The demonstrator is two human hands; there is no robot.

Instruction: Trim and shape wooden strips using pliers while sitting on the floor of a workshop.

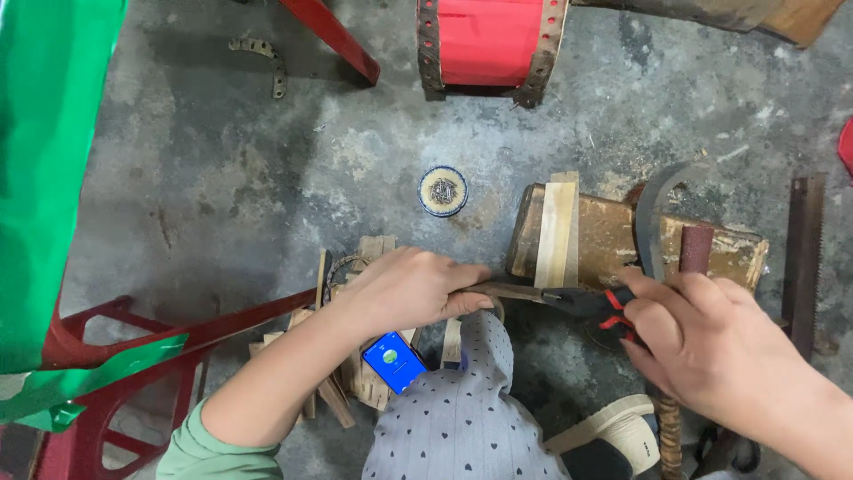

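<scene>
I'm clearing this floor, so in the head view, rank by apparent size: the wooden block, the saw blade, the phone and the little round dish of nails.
1. Wooden block
2. Saw blade
3. Phone, partly hidden, and dish of nails look alike; unranked.

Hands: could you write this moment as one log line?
left hand: pins thin strip | right hand: grips red-black tool | nearby: wooden block

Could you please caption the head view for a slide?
Left hand steadies a thin wooden strip while right hand grips black-and-red-handled tool.
</scene>
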